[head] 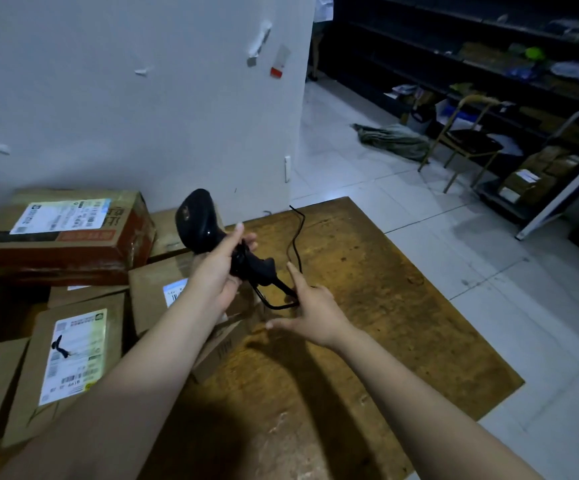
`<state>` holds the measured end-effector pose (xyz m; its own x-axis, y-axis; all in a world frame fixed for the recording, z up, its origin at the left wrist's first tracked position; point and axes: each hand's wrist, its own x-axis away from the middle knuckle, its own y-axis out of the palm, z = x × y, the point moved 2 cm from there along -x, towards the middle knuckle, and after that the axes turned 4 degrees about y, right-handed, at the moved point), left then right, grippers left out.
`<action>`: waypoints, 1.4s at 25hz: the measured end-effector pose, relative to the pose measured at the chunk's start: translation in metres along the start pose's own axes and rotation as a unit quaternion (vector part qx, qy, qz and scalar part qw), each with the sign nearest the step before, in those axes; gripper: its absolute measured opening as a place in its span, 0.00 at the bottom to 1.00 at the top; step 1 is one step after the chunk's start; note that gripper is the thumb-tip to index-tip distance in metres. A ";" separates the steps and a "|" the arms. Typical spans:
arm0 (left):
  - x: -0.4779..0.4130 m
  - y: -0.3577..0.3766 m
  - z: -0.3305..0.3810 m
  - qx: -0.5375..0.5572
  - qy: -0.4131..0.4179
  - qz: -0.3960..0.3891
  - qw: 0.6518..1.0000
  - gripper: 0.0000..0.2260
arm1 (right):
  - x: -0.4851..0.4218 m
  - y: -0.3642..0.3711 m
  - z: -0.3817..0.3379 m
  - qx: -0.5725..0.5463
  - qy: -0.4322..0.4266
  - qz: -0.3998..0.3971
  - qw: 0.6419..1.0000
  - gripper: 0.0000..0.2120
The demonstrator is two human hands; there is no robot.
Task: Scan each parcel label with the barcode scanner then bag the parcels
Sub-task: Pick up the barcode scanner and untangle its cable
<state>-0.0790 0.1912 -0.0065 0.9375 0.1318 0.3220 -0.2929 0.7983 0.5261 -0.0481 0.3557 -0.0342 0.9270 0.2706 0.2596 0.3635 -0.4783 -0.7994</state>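
Two bare forearms reach in from the bottom edge over a worn wooden table (378, 306). The left hand (217, 271) is wrapped round the handle of the black barcode scanner (196, 216) and holds it off the table, with its rounded head tilted up and to the left, above and beyond the knuckles. The scanner's black cable (296, 233) leaves the bottom of the handle, loops down between the two hands and then runs up across the table toward the wall. The right hand (315, 313) sits just right of the scanner's handle, fingers straight and spread and the index finger pointing upward; it grasps nothing that can be made out, though the cable loop passes right against its fingers and actual contact cannot be judged. Left of the hands lie the cardboard parcels: a red-sided parcel (63, 244) with a white label at the back, a labelled parcel (73, 358) near the left forearm, and a brown parcel (156, 292) partly hidden under the left wrist. Across the tiled floor stand a chair (468, 143) and dark shelves (489, 64).
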 end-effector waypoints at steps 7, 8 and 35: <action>0.000 -0.006 0.022 0.156 0.057 0.065 0.984 0.11 | 0.002 -0.012 0.001 0.092 -0.067 0.086 0.990 0.33; 0.001 -0.005 0.026 0.150 0.068 0.067 0.984 0.08 | 0.002 -0.014 0.002 0.084 -0.058 0.105 0.989 0.34; 0.019 0.007 0.034 0.284 0.043 0.101 0.952 0.17 | -0.008 0.004 -0.026 -0.310 -0.054 0.139 0.939 0.09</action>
<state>-0.0693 0.1800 0.0302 0.8561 0.3159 0.4090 -0.5002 0.3074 0.8095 -0.0514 0.3305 -0.0250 0.9916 0.1296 0.0048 0.1231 -0.9288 -0.3496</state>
